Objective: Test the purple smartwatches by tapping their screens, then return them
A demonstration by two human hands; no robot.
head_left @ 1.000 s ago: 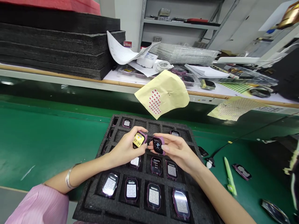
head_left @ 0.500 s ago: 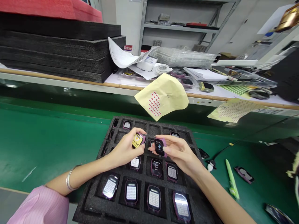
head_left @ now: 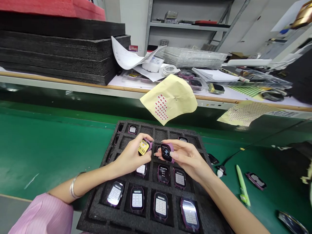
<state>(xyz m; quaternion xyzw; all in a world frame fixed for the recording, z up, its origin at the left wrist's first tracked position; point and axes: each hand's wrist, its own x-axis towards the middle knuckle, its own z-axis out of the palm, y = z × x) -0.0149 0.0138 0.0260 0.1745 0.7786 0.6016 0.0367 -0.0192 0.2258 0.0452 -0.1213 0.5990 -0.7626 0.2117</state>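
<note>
My left hand (head_left: 136, 152) is closed round a purple smartwatch body (head_left: 144, 147) whose lit yellow face reads 21:10. Between the thumb and fingers of my right hand (head_left: 188, 159) is a second purple smartwatch body (head_left: 167, 152), its dark face showing a small blue figure. Both are held apart, side by side, over a black foam tray (head_left: 94, 213). Several more watch bodies sit in the tray's pockets; one with a white list screen (head_left: 161, 206) lies in the front row, and a dark-screened one (head_left: 163, 174) lies just below my hands.
On the green bench at right lie a light green pen (head_left: 242, 185), a purple watch (head_left: 255, 180) and a black cable (head_left: 229, 159). A yellow sticker sheet (head_left: 180, 97) hangs from the shelf edge. Stacked black foam (head_left: 60, 48) stands on the shelf at left.
Both hands keep their hold on the two watches, nearly still. The view has shifted very slightly.
</note>
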